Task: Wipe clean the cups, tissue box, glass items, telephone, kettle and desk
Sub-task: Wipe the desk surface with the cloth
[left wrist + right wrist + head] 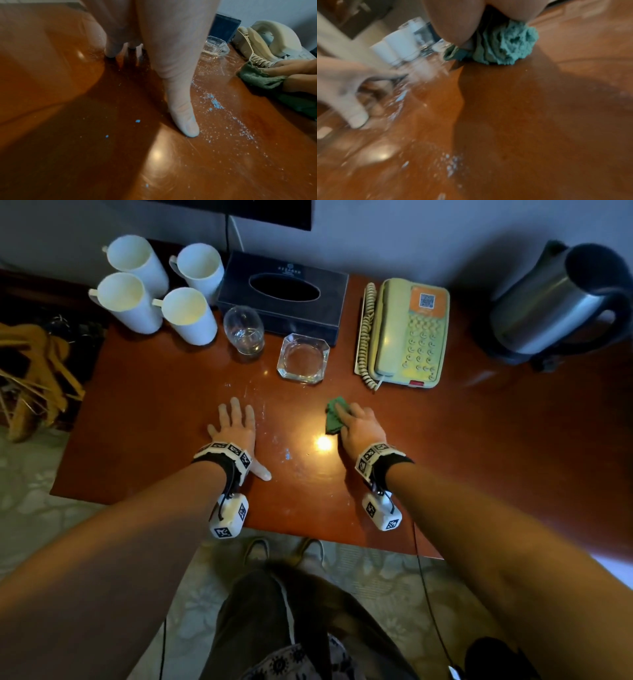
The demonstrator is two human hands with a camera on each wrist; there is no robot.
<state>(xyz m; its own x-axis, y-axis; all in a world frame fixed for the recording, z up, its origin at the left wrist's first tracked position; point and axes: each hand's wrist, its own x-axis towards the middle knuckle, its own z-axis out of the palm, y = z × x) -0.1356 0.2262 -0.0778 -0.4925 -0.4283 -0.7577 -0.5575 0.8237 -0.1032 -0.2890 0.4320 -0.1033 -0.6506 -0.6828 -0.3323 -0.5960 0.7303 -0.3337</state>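
We see the left hand flat on the bench, fingers spread and straight, thumb out to the side, holding nothing; the right hand presses a bunched green cloth onto the bench, fingers curled over it, just in front of the telephone; white and pale blue crumbs lie scattered on the bench between the two hands; in the right wrist view the cloth bulges out from under the palm, that view blurred; along the back, four white cups stand in a cluster at the left, upright, openings up; a dark tissue box sits beside them; a drinking glass stands just in front of the box's left end; a square glass ashtray sits in front of the box's right end, close to the telephone; the handset lies on its cradle, coiled cord down the left side; a steel kettle with a dark handle stands at the far right, well apart from both hands; wooden hangers lie off the bench's left edge.
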